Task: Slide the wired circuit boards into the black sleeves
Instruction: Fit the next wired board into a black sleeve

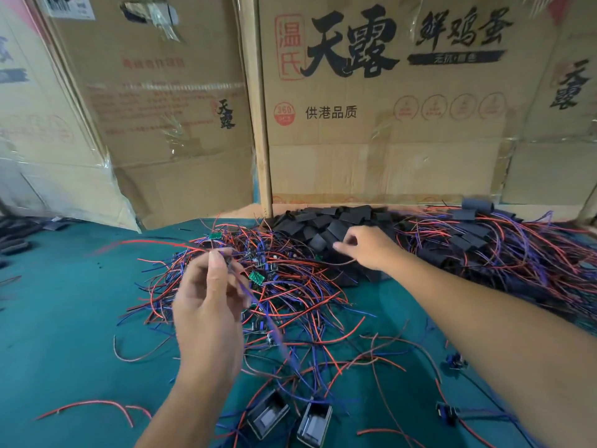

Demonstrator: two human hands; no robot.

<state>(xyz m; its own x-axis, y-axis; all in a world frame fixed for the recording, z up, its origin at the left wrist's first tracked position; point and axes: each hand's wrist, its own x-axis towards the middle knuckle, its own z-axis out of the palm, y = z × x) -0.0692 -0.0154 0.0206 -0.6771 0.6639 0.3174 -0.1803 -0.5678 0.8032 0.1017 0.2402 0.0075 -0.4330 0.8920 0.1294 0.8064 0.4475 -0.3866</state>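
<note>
Left hand [206, 305] pinches a wire [255, 305] above the tangle of wired boards [258, 279] on the green bench [64, 318], right hand [361, 247], fingers curled, reaches into the sleeves [326, 224] behind; sleeved ones [478, 247] lie far right, many remain.

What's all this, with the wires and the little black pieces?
A person is fitting wired circuit boards into black sleeves at a green table. The left hand is raised over the tangle of red and blue wired boards, pinching a wire between its fingertips. The right hand reaches out to the heap of empty black sleeves and is picking at one. Further right lies a pile of sleeved boards. Cardboard boxes stand behind.
</note>
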